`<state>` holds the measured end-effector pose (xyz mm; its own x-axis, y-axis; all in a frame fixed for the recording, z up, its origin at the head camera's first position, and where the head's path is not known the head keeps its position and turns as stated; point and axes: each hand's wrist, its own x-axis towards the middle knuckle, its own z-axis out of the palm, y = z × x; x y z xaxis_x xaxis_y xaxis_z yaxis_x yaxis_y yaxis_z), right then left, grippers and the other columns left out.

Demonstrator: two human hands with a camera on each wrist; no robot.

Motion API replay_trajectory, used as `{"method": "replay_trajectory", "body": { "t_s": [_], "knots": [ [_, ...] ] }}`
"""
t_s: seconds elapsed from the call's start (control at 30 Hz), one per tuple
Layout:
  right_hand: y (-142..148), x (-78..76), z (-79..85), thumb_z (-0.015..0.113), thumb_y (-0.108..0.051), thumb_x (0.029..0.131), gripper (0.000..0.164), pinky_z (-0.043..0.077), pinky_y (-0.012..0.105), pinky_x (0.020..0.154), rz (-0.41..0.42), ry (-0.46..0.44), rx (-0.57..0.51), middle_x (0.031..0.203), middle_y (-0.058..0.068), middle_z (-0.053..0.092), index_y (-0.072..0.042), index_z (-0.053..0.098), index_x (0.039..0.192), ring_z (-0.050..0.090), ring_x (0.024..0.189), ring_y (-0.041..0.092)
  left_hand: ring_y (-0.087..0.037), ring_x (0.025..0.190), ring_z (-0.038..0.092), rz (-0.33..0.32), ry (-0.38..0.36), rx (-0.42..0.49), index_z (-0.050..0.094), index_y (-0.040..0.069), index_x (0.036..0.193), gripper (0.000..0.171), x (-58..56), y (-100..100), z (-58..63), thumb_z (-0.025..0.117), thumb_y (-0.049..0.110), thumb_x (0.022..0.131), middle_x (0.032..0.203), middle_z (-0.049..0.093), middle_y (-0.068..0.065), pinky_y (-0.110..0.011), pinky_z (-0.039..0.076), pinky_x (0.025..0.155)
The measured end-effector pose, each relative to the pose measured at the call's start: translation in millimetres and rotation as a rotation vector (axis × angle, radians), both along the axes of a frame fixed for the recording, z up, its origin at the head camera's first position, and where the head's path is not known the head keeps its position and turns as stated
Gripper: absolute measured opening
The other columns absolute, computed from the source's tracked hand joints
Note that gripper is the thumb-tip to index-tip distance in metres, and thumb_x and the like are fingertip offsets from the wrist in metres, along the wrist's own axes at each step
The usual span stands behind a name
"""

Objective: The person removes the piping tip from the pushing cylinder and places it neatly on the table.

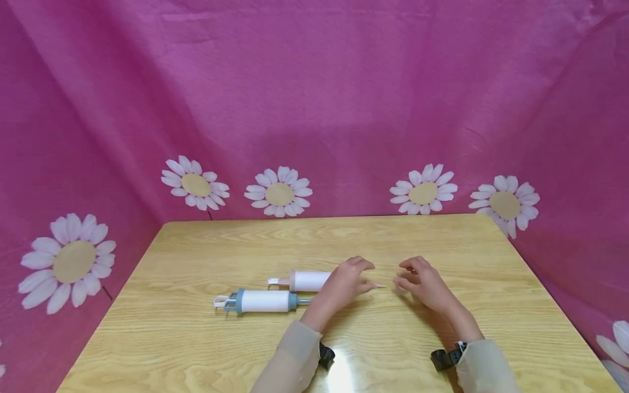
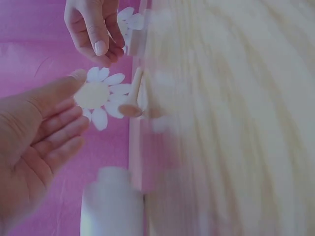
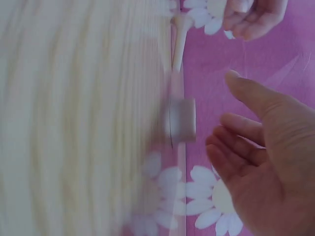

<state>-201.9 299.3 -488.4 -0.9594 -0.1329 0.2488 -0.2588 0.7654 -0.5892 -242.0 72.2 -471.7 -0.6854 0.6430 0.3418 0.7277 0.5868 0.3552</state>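
Observation:
Two pump-like tubes with white barrels lie side by side on the table. The farther, beige-ended tube [image 1: 311,281] is partly hidden by my left hand [image 1: 344,281]; its tapered nozzle [image 2: 133,101] points right, its tip showing between my hands. Nearer to me is the blue-ended tube [image 1: 265,301], with a ring handle at its left end. In the left wrist view my left fingers are loosely bent beside the nozzle and grip nothing. My right hand [image 1: 425,284] hovers opposite, fingers bent, holding nothing. A short beige cylinder [image 3: 183,119] stands beyond it, hidden in the head view.
The wood-grain table [image 1: 206,355] fills the lower part of the head view. Behind it and at both sides hangs a pink curtain [image 1: 314,82] with large daisies. Black wrist straps [image 1: 444,359] are on both wrists.

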Motion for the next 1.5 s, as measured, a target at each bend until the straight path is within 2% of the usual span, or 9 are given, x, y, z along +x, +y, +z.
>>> {"method": "replay_trajectory", "body": {
  "t_s": [0.07,0.17,0.3,0.43,0.7,0.83,1.07,1.37,1.5],
  "knots": [
    [-5.6,-0.2,-0.3,0.072,-0.013,0.088,0.036,0.055,0.05,0.087,0.003,0.045,-0.017,0.111,0.019,0.059,0.005,0.059,0.117,0.06,0.103,0.034,-0.015,0.109,0.066,-0.005,-0.033,0.056,0.066,0.011,0.118,0.04,1.2,-6.1,2.1,0.076,0.031,0.085,0.116,0.069,-0.001,-0.022,0.053,0.096],
    [-15.8,-0.3,-0.5,0.071,-0.013,0.089,0.038,0.057,0.047,0.086,0.017,0.052,-0.076,0.114,0.02,0.057,0.004,0.057,0.12,0.059,0.107,0.036,-0.017,0.113,0.064,-0.004,-0.064,0.122,0.064,0.01,0.122,0.043,2.7,-17.6,3.3,0.077,0.027,0.084,0.12,0.067,-0.002,-0.025,0.052,0.099],
    [-30.6,-0.3,-0.3,0.07,-0.013,0.09,0.039,0.059,0.043,0.084,0.032,0.05,-0.132,0.117,0.02,0.055,0.004,0.056,0.123,0.06,0.109,0.038,-0.018,0.116,0.062,0.004,-0.044,0.179,0.061,0.01,0.125,0.049,5.5,-38.1,4.0,0.079,0.026,0.082,0.124,0.064,-0.003,-0.028,0.053,0.099],
    [-45.4,-1.0,-0.7,0.073,-0.011,0.087,0.041,0.058,0.047,0.084,0.034,0.127,-0.105,0.116,0.019,0.059,0.004,0.058,0.122,0.06,0.107,0.036,-0.021,0.118,0.061,0.014,-0.022,0.236,0.06,0.009,0.127,0.053,9.1,-61.5,6.7,0.08,0.026,0.081,0.125,0.063,-0.005,-0.032,0.053,0.1],
    [-83.3,-3.4,1.6,0.075,-0.013,0.085,0.043,0.057,0.048,0.086,0.098,0.132,-0.127,0.117,0.014,0.06,0.001,0.06,0.122,0.061,0.107,0.035,-0.023,0.12,0.06,0.09,0.006,0.258,0.058,0.006,0.129,0.061,18.2,-117.0,8.3,0.084,0.025,0.077,0.128,0.061,-0.008,-0.035,0.054,0.099],
    [-106.0,-5.9,2.4,0.078,-0.013,0.082,0.043,0.056,0.048,0.087,0.155,0.176,-0.118,0.115,0.012,0.062,0.001,0.062,0.12,0.063,0.104,0.032,-0.024,0.12,0.06,0.117,0.003,0.271,0.056,0.005,0.13,0.066,22.1,-147.3,7.4,0.086,0.021,0.074,0.129,0.06,-0.009,-0.036,0.055,0.097],
    [-143.0,-6.7,4.2,0.081,-0.016,0.079,0.043,0.057,0.038,0.085,0.289,0.233,-0.089,0.11,0.007,0.064,-0.001,0.064,0.115,0.061,0.103,0.022,-0.025,0.123,0.058,0.197,-0.008,0.216,0.054,0.008,0.134,0.074,27.6,-194.3,3.4,0.088,0.026,0.071,0.132,0.058,-0.007,-0.041,0.051,0.103],
    [-174.5,-3.7,8.4,0.073,-0.022,0.088,0.042,0.053,0.037,0.095,0.385,0.088,-0.036,0.117,0.006,0.06,-0.003,0.06,0.122,0.056,0.111,0.019,-0.029,0.122,0.058,0.273,-0.139,0.114,0.052,0.005,0.136,0.078,26.8,-238.5,-1.2,0.088,0.028,0.071,0.134,0.057,-0.01,-0.044,0.053,0.098],
    [-184.7,-3.2,9.7,0.073,-0.021,0.088,0.04,0.052,0.037,0.096,0.426,0.082,-0.001,0.116,0.006,0.06,-0.002,0.06,0.121,0.056,0.111,0.02,-0.03,0.119,0.06,0.287,-0.196,0.056,0.052,0.004,0.136,0.077,25.0,-252.1,-2.3,0.087,0.028,0.072,0.133,0.058,-0.01,-0.045,0.054,0.096]
  ]
}}
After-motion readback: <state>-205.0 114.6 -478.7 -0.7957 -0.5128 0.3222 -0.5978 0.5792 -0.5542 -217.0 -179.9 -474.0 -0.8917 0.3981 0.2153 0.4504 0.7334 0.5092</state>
